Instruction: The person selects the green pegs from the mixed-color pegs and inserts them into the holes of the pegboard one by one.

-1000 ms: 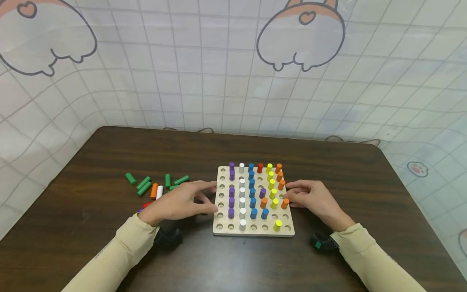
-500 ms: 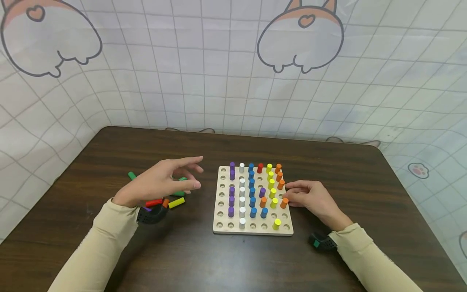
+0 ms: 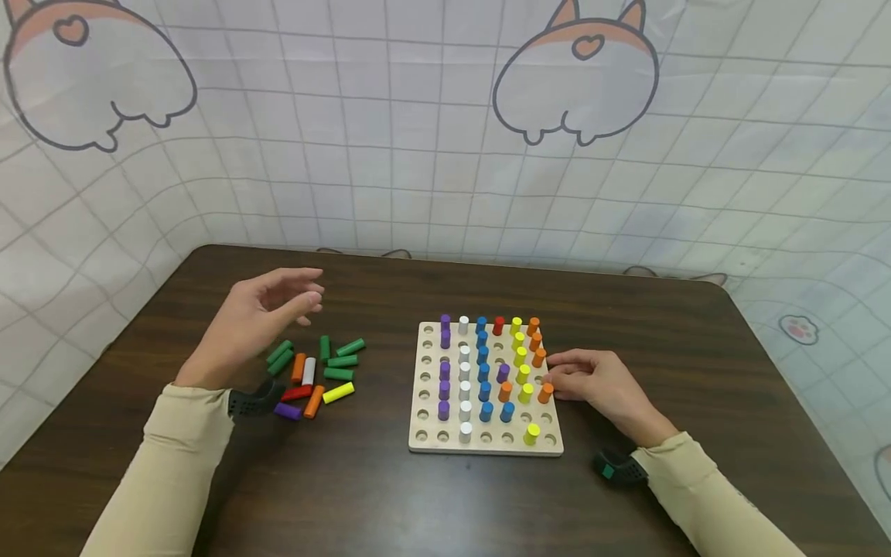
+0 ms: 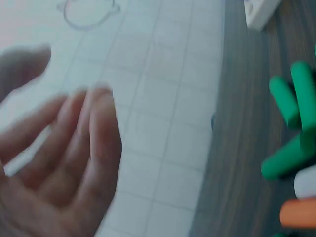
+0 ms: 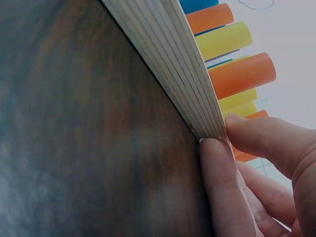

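Pale wood forms the pegboard (image 3: pixel 476 424), which lies flat directly left of our right hand (image 3: pixel 602 387); there we grip its edge, thumb on the top face and 1 finger against the layered side. Coloured pegs (image 3: pixel 483 373) stand upright in it. Our left hand (image 3: pixel 244 321) is released, fingers loosely bent, raised well apart from the board near the loose cluster, where we see 1 yellow peg (image 3: pixel 339 392), 1 purple peg (image 3: pixel 288 411) and 2 orange pegs (image 3: pixel 313 401) lying on the dark table (image 3: pixel 390 503).
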{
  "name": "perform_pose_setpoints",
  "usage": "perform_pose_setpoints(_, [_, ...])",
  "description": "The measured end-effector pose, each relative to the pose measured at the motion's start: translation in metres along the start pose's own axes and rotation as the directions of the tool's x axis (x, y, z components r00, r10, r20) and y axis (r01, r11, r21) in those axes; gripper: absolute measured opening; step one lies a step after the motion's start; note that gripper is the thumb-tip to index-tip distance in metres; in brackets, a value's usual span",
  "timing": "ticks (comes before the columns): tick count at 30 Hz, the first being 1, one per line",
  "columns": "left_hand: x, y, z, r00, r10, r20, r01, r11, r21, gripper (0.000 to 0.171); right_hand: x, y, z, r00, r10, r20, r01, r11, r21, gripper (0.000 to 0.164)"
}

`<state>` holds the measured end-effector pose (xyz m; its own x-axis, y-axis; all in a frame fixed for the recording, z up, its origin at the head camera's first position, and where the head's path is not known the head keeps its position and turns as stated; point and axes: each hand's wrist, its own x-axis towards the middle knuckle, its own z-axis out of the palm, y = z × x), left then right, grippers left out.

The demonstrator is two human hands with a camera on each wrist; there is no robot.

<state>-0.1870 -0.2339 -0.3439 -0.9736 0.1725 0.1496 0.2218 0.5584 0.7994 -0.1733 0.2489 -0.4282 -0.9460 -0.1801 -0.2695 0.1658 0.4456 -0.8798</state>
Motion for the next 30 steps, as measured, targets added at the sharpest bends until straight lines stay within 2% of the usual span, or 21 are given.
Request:
perform_pose_setpoints(2, [0.0, -0.009, -0.006, 0.996, -0.074, -0.047, 0.074, 0.997, 0.009, 0.044, 0.0, 0.0, 0.0, 1.0, 0.0, 0.0, 0.0, 1.0, 0.002, 0.052])
perform_pose_setpoints(6, [0.001, -0.028, -0.016, 0.974, -0.212, -0.084, 0.213, 0.977, 0.003, 0.054, 0.0, 0.0, 0.0, 1.0, -0.004, 0.003, 0.004, 1.0, 0.006, 0.053])
perform_pose_setpoints(11, [-0.002, -0.05, -0.025, 0.95, -0.288, -0.119, 0.29, 0.957, -0.004, 0.061, -0.001, -0.001, 0.001, 1.0, -0.021, 0.015, 0.021, 1.0, 0.022, 0.052])
perform_pose_setpoints(14, [-0.003, -0.063, -0.029, 0.937, -0.331, -0.113, 0.333, 0.943, 0.0, 0.062, -0.002, -0.002, 0.001, 1.0, -0.021, 0.019, 0.021, 0.999, 0.028, 0.052])
perform_pose_setpoints(19, [-0.006, -0.077, -0.035, 0.918, -0.384, -0.099, 0.389, 0.921, 0.037, 0.066, -0.003, -0.002, 0.001, 1.0, -0.015, 0.016, 0.015, 1.0, 0.025, 0.052])
perform_pose_setpoints(24, [-0.01, -0.086, -0.042, 0.912, -0.395, -0.11, 0.407, 0.906, 0.117, 0.071, -0.003, -0.002, 0.0, 1.0, -0.02, 0.012, 0.019, 1.0, 0.022, 0.051])
perform_pose_setpoints(30, [-0.012, -0.096, -0.047, 0.908, -0.399, -0.127, 0.416, 0.894, 0.169, 0.073, -0.003, -0.002, 0.0, 1.0, -0.022, 0.006, 0.022, 1.0, 0.013, 0.051])
